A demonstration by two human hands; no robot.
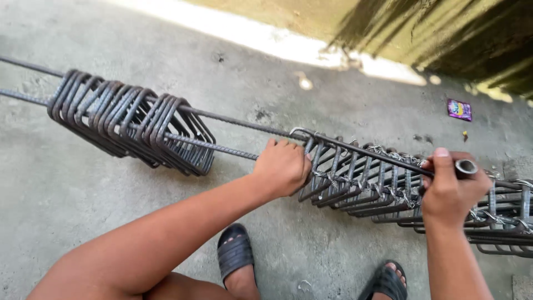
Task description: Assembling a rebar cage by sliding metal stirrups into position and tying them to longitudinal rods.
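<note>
A long cage of steel rebar (233,119) runs from upper left to lower right above a concrete floor. My left hand (283,166) grips a rebar stirrup (311,161) at the end of a row tied on with wire (383,186). My right hand (452,191) is closed around a metal pipe-handled tying tool (465,166) whose thin shaft reaches left over the tied stirrups. A bunch of loose stirrups (133,122) hangs on the bars farther left, apart from both hands.
My feet in black sandals (236,253) stand on the concrete floor (66,194) just below the cage. A purple wrapper (459,109) lies on the ground at upper right, near a sunlit strip and a wall.
</note>
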